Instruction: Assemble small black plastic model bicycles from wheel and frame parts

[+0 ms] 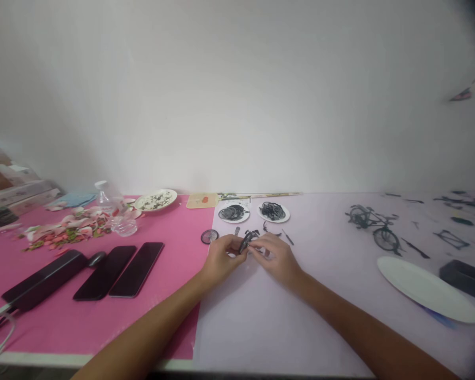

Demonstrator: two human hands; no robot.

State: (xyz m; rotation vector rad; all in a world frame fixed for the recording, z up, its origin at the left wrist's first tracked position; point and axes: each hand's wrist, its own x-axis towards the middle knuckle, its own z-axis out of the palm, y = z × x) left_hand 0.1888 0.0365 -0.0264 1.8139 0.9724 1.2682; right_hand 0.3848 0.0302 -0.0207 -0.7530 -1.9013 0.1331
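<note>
My left hand [225,257] is closed on a small black part [245,240], held a little above the table near the middle. The fingertips of my right hand [277,257] pinch the same part from the other side. Just beyond my hands are two white plates with black pieces, the left plate [245,216] and the right plate [286,215]. A small black wheel [209,236] lies left of my left hand. A thin dark stick [288,237] and a black curved piece [272,230] lie past my right hand. The held part's finer details are blurred.
At right stand a black model bicycle [374,224], an oval white plate [427,287] and a dark tray [467,279]. At left are two phones [136,270], a black device [45,279], a clear bottle [116,214], artificial petals [75,227] and a plate [174,199] of small pieces.
</note>
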